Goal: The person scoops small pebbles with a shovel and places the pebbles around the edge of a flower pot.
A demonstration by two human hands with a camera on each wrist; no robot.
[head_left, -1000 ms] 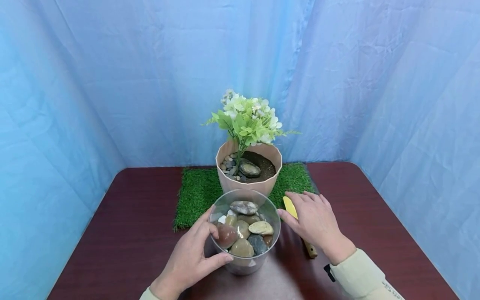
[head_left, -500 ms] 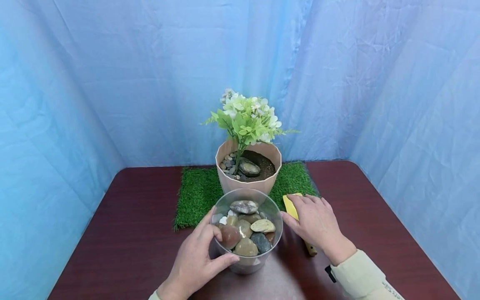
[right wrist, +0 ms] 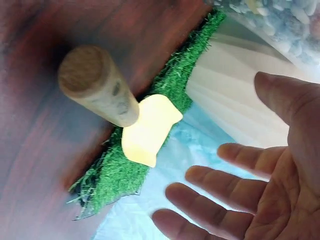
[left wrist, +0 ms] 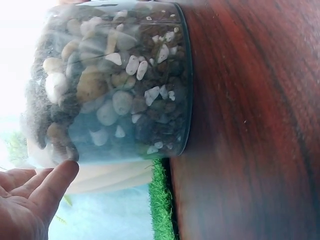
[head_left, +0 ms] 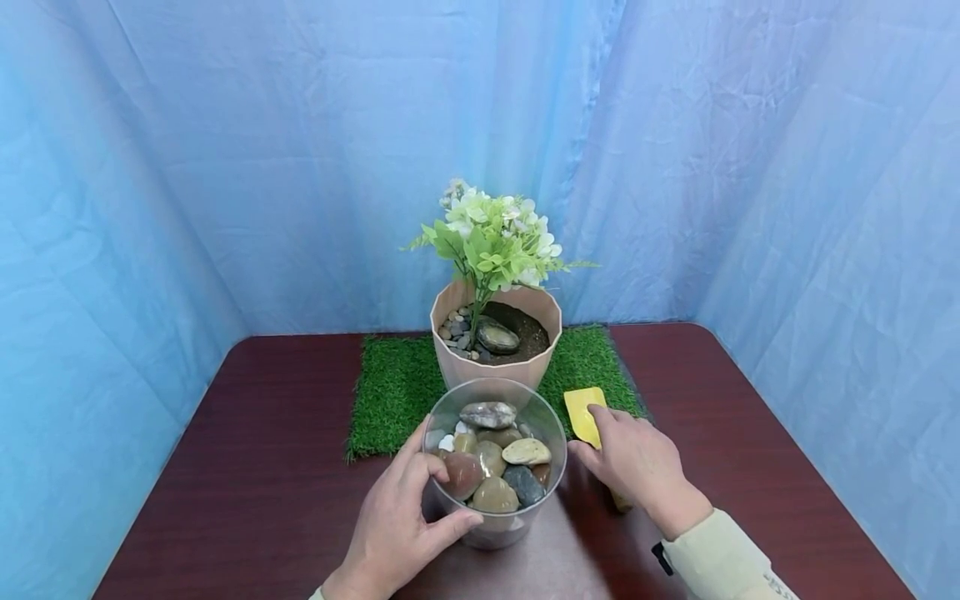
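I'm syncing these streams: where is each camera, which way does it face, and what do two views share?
Head: worn on the head, facing forward and down at the clear container and potted plant; left hand and right hand show.
Left wrist: worn there, facing the clear container's side, picture turned sideways; fingers show at lower left.
Right wrist: worn there, facing the yellow scoop and grass mat; palm and fingers show.
Shared: both wrist views catch the container and mat.

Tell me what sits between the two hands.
The clear container of stones, held by the left hand; a narrow strip of tabletop then shows before the right hand. The head view shows this.
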